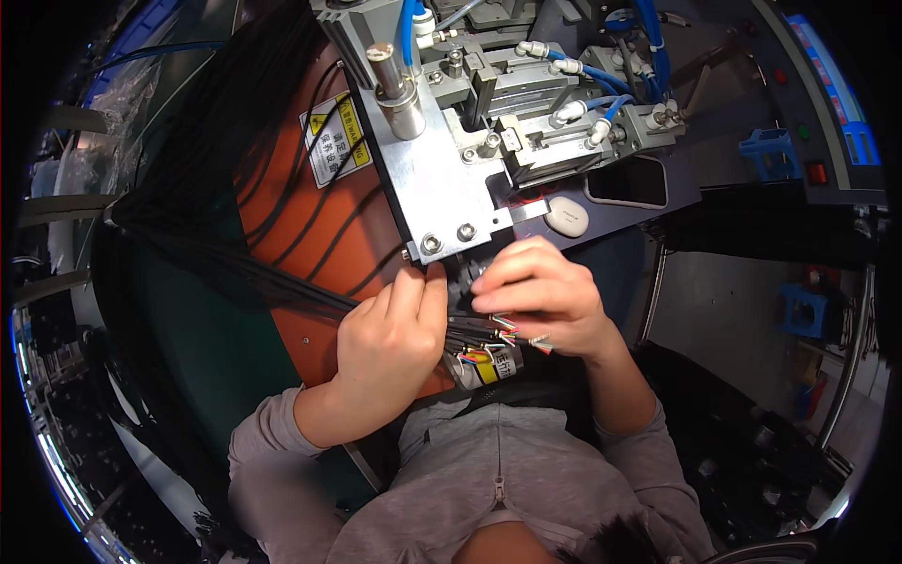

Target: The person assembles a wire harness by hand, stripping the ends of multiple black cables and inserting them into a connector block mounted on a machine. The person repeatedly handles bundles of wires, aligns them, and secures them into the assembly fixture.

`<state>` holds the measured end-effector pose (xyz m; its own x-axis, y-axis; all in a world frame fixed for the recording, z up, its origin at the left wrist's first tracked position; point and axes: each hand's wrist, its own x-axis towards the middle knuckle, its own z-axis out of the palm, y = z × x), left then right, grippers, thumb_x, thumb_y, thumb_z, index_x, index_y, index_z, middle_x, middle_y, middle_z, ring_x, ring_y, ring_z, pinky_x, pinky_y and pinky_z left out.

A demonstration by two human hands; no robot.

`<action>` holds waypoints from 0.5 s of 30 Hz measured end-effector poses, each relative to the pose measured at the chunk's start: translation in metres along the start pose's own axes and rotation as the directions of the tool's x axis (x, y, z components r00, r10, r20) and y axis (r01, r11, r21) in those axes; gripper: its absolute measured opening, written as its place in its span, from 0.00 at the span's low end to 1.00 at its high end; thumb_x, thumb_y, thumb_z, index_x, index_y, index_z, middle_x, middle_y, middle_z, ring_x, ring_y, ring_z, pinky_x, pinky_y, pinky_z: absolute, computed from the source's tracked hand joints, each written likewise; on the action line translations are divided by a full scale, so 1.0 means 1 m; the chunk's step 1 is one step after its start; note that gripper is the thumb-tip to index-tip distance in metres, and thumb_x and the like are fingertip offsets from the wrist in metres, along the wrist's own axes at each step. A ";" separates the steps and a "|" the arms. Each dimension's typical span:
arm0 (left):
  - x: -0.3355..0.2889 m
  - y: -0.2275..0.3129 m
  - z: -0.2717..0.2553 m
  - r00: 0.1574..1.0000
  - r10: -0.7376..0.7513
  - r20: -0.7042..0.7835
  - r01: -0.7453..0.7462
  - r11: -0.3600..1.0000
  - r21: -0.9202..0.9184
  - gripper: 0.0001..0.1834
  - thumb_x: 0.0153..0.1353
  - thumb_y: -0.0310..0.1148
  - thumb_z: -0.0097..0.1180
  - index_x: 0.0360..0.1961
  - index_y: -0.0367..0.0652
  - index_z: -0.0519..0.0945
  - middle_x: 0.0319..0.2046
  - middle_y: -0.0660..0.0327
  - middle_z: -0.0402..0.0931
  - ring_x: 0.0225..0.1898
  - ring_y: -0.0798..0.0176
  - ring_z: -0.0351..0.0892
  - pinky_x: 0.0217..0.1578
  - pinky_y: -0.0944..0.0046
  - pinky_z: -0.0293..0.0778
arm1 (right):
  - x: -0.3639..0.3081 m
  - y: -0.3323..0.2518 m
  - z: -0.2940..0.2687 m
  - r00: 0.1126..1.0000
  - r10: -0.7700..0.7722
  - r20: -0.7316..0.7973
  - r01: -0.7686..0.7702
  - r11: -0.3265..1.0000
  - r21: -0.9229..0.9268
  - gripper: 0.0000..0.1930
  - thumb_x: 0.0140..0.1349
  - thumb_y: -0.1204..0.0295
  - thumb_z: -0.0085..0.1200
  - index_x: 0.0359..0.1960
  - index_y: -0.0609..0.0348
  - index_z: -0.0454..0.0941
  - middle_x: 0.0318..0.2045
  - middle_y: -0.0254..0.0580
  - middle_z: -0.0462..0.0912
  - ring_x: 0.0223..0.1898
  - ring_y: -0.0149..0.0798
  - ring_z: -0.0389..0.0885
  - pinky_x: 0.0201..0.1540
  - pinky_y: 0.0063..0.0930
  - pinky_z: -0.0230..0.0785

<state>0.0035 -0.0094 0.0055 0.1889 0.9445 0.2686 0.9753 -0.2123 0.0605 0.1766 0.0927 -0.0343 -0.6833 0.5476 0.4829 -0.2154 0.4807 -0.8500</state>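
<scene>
The left hand (390,331) is closed on the black cables (315,294), which come from the left side and go through the grip. Its fingertips reach the front edge of the metal plate (427,179) – what they pinch there, I cannot tell. The cable ends come out to the right of this hand, and they show thin coloured wires (543,346), red, white and green among them.

The right hand (550,293) is just beside, with its fingers bent and near the thumb. They point to a small dark part (463,284) under the plate edge; the fingers are blurred, so I cannot tell if they hold something.

Below the wires there is a white and yellow sticker (486,368). The orange board (310,240) lies under the cables. Behind the plate, blue tubes (611,80) run over the machine – and to its right are a small white case (567,216) and a phone (628,182).
</scene>
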 end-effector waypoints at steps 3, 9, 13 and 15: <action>0.001 -0.004 0.002 0.996 0.056 -0.064 -0.063 0.991 -0.115 0.12 0.52 0.27 0.58 0.38 0.35 0.80 0.27 0.65 0.68 0.24 0.71 0.71 0.23 0.72 0.67 | -0.002 -0.001 0.002 0.999 -0.036 -0.013 0.036 0.999 0.007 0.12 0.43 0.78 0.67 0.32 0.60 0.83 0.33 0.40 0.83 0.36 0.39 0.80 0.42 0.30 0.70; 0.008 -0.010 -0.013 0.860 0.214 -0.463 -0.353 0.905 -0.237 0.14 0.55 0.32 0.61 0.41 0.37 0.82 0.30 0.61 0.76 0.24 0.69 0.74 0.23 0.70 0.68 | -0.007 -0.017 -0.001 0.969 0.053 -0.240 -0.047 0.998 0.033 0.10 0.45 0.79 0.68 0.31 0.62 0.82 0.29 0.42 0.83 0.31 0.38 0.80 0.37 0.29 0.71; 0.005 -0.009 0.003 0.909 0.161 -0.385 -0.293 0.903 -0.315 0.13 0.52 0.30 0.62 0.39 0.36 0.82 0.27 0.62 0.77 0.21 0.70 0.75 0.19 0.73 0.67 | 0.000 -0.026 0.016 0.951 0.060 -0.304 -0.038 0.996 0.077 0.11 0.45 0.79 0.68 0.32 0.62 0.81 0.30 0.42 0.83 0.32 0.39 0.80 0.37 0.29 0.71; 0.007 -0.009 0.001 0.919 0.125 -0.373 -0.264 0.898 -0.351 0.12 0.50 0.30 0.63 0.37 0.36 0.81 0.26 0.61 0.76 0.21 0.69 0.75 0.19 0.72 0.68 | -0.001 -0.029 0.031 0.867 0.195 -0.459 -0.097 0.969 0.228 0.13 0.46 0.79 0.67 0.35 0.63 0.80 0.30 0.43 0.83 0.32 0.39 0.80 0.37 0.29 0.71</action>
<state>-0.0041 -0.0003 0.0064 0.2528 0.7484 0.6132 0.7863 -0.5282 0.3204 0.1619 0.0574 -0.0163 -0.3136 0.8828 0.3497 -0.3015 0.2566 -0.9183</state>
